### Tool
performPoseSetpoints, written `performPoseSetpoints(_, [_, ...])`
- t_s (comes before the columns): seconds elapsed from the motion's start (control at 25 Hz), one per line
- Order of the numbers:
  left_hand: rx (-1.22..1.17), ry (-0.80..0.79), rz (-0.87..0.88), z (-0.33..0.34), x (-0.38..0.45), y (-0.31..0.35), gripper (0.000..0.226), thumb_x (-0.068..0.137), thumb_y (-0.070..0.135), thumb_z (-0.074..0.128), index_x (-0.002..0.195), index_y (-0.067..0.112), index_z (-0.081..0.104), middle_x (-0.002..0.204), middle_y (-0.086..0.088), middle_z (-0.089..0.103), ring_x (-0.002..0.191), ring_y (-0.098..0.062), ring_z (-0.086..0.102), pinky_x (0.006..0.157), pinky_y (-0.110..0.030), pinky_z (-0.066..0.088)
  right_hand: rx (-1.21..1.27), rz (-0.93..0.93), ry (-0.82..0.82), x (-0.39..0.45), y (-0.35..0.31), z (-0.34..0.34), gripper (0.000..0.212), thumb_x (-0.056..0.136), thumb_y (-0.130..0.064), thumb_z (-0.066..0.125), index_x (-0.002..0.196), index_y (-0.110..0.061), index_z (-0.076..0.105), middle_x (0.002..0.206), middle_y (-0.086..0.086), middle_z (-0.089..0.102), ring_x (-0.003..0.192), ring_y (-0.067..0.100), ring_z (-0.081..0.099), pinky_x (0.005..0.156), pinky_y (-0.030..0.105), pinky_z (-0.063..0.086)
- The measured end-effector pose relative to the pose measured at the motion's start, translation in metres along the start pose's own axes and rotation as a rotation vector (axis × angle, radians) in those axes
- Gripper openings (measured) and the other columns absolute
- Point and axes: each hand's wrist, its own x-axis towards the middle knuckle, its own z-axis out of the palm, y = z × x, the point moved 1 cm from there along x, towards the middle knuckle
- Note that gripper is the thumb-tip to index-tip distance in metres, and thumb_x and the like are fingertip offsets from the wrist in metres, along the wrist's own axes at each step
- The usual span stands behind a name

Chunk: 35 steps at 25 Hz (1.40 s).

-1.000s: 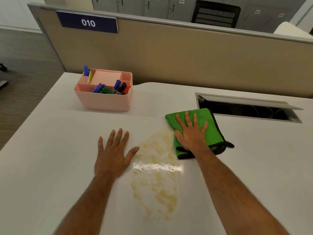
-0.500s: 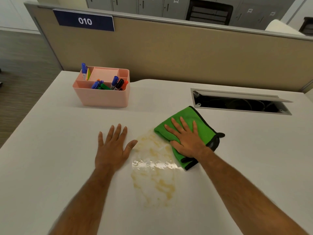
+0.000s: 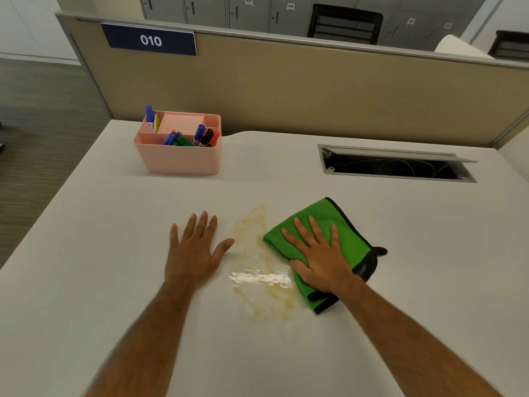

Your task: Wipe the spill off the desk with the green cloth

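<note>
A yellowish, glossy spill (image 3: 257, 277) lies on the white desk (image 3: 100, 267) between my two hands. The folded green cloth (image 3: 353, 233), edged in black, lies flat on the desk and covers the spill's right side. My right hand (image 3: 320, 260) presses down on the cloth with spread fingers, the thumb at the cloth's left edge. My left hand (image 3: 194, 253) rests flat and open on the bare desk just left of the spill, holding nothing.
A pink organiser (image 3: 180, 160) with several markers stands at the back left. An open cable hatch (image 3: 396, 167) is set into the desk at the back right. A beige partition (image 3: 315, 90) closes the far edge; the desk's left edge drops to the floor.
My right hand has slid the cloth toward me and onto the spill's right side, turning it a little. The visible spill looks narrower. My left hand has stayed put.
</note>
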Motion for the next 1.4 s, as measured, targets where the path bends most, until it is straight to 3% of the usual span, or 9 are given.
performPoseSetpoints(0.36, [0.002, -0.002, 0.014, -0.002, -0.016, -0.008, 0.097, 0.078, 0.082, -0.013, 0.157, 0.031, 0.012, 0.167, 0.008, 0.007, 0.153, -0.015, -0.002, 0.122, -0.051, -0.004, 0.053, 0.190, 0.037, -0.066, -0.045, 0.018, 0.071, 0.088, -0.058, 0.016, 0.155, -0.045, -0.005, 0.167, -0.002, -0.013, 0.150, 0.029, -0.023, 0.114, 0.069, -0.013])
performPoseSetpoints(0.48, [-0.020, 0.015, 0.009, -0.004, -0.015, -0.007, 0.098, 0.078, 0.082, -0.011, 0.155, 0.031, 0.020, 0.166, 0.007, 0.014, 0.153, -0.016, 0.006, 0.122, -0.050, -0.002, 0.098, 0.367, 0.123, -0.079, -0.074, 0.028, 0.072, 0.090, -0.060, 0.022, 0.157, -0.038, 0.008, 0.166, 0.004, 0.000, 0.153, 0.034, -0.006, 0.114, 0.072, -0.006])
performPoseSetpoints(0.56, [-0.028, 0.033, 0.005, -0.005, -0.012, -0.008, 0.097, 0.079, 0.082, -0.009, 0.152, 0.031, 0.030, 0.164, 0.007, 0.023, 0.151, -0.018, 0.016, 0.120, -0.050, 0.004, 0.128, 0.482, 0.144, -0.077, -0.089, 0.031, 0.074, 0.090, -0.063, 0.022, 0.157, -0.035, 0.009, 0.166, 0.006, 0.002, 0.153, 0.037, -0.002, 0.113, 0.074, -0.005])
performPoseSetpoints(0.68, [-0.036, 0.078, 0.032, -0.008, -0.003, -0.012, 0.092, 0.084, 0.080, -0.001, 0.142, 0.028, 0.049, 0.154, 0.001, 0.044, 0.141, -0.025, 0.038, 0.114, -0.051, 0.023, 0.149, 0.577, 0.132, -0.068, -0.100, 0.029, 0.077, 0.089, -0.065, 0.012, 0.157, -0.033, 0.000, 0.167, 0.008, -0.005, 0.152, 0.037, -0.010, 0.111, 0.075, -0.008])
performPoseSetpoints(0.8, [-0.018, 0.082, 0.059, -0.008, 0.005, -0.015, 0.088, 0.088, 0.076, 0.004, 0.136, 0.025, 0.057, 0.146, -0.002, 0.053, 0.128, -0.031, 0.050, 0.103, -0.050, 0.034, 0.164, 0.630, 0.124, -0.057, -0.102, 0.024, 0.078, 0.088, -0.066, 0.005, 0.157, -0.032, -0.006, 0.166, 0.010, -0.010, 0.151, 0.038, -0.015, 0.110, 0.076, -0.010])
performPoseSetpoints(0.92, [-0.018, 0.094, 0.036, -0.007, 0.007, -0.015, 0.089, 0.087, 0.077, 0.003, 0.140, 0.026, 0.052, 0.151, -0.001, 0.048, 0.131, -0.030, 0.046, 0.106, -0.050, 0.032, 0.186, 0.672, 0.123, -0.043, -0.101, 0.020, 0.078, 0.088, -0.064, 0.005, 0.157, -0.030, -0.008, 0.167, 0.011, -0.010, 0.151, 0.038, -0.018, 0.109, 0.076, -0.008])
performPoseSetpoints(1.12, [-0.020, 0.056, 0.008, -0.004, 0.008, -0.017, 0.094, 0.082, 0.079, -0.006, 0.152, 0.030, 0.032, 0.164, 0.002, 0.024, 0.151, -0.023, 0.018, 0.120, -0.050, 0.011, 0.207, 0.701, 0.121, -0.014, -0.095, 0.012, 0.075, 0.093, -0.060, 0.015, 0.158, -0.029, -0.008, 0.167, 0.012, -0.012, 0.150, 0.039, -0.018, 0.109, 0.077, -0.007])
performPoseSetpoints(1.4, [-0.004, 0.018, 0.017, -0.004, 0.009, -0.019, 0.094, 0.080, 0.080, -0.012, 0.156, 0.031, 0.018, 0.166, 0.005, 0.012, 0.153, -0.019, 0.002, 0.122, -0.051, -0.003, 0.199, 0.695, 0.128, 0.028, -0.080, 0.004, 0.075, 0.095, -0.060, 0.019, 0.158, -0.027, -0.005, 0.167, 0.013, -0.010, 0.151, 0.040, -0.014, 0.109, 0.078, -0.010])
